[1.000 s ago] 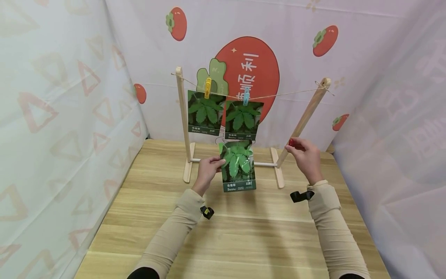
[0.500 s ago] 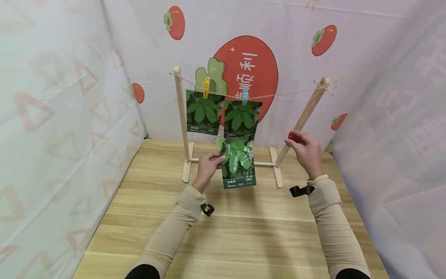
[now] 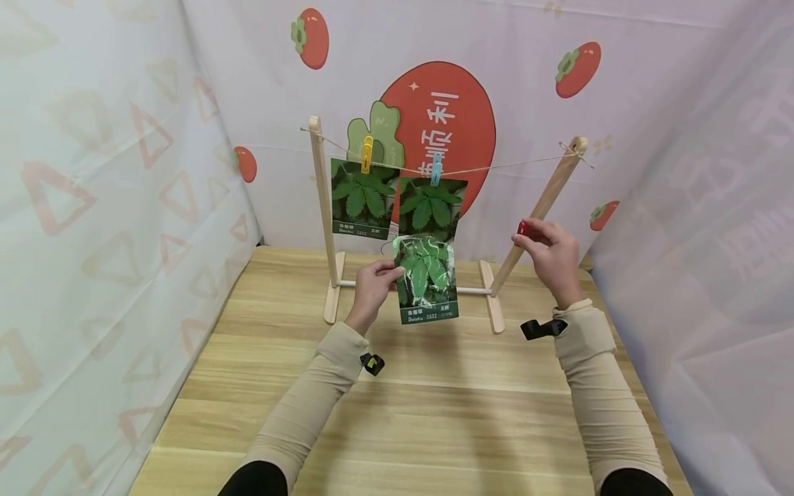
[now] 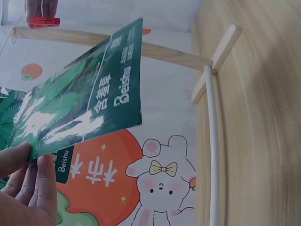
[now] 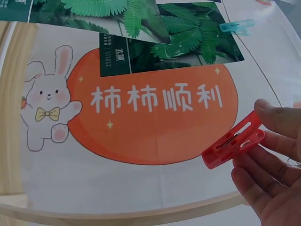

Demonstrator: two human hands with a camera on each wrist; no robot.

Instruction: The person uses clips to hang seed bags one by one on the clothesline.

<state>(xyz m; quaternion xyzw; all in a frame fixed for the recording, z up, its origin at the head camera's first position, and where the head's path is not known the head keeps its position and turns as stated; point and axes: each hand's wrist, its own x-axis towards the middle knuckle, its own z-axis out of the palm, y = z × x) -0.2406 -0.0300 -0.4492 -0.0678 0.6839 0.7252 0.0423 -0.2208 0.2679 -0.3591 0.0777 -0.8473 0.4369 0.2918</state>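
Observation:
My left hand (image 3: 375,291) pinches the left edge of a glossy green seed packet (image 3: 426,281) with a fern-like leaf picture, held up in front of the wooden stand. Between the thumb and fingers of my right hand (image 3: 554,260) is a red clothespin (image 5: 233,141), near the stand's right post. Two like packets hang from the string (image 3: 509,167): the left packet (image 3: 362,196) under a yellow clothespin (image 3: 367,154), the middle packet (image 3: 431,203) under a light blue clothespin (image 3: 437,169). The held packet overlaps the lower part of the middle one in the head view.
Wooden posts, left (image 3: 322,207) and right (image 3: 546,200), carry the string. A white rod (image 3: 471,291) joins their feet low down, on a wood-grain table (image 3: 422,406). Printed cloth (image 3: 521,41) with persimmon pictures closes off the back and sides.
My left hand has raised the seed packet a little toward the string. The right hand, with the red clothespin, has risen too and drifted slightly right. Both hanging packets stay in place.

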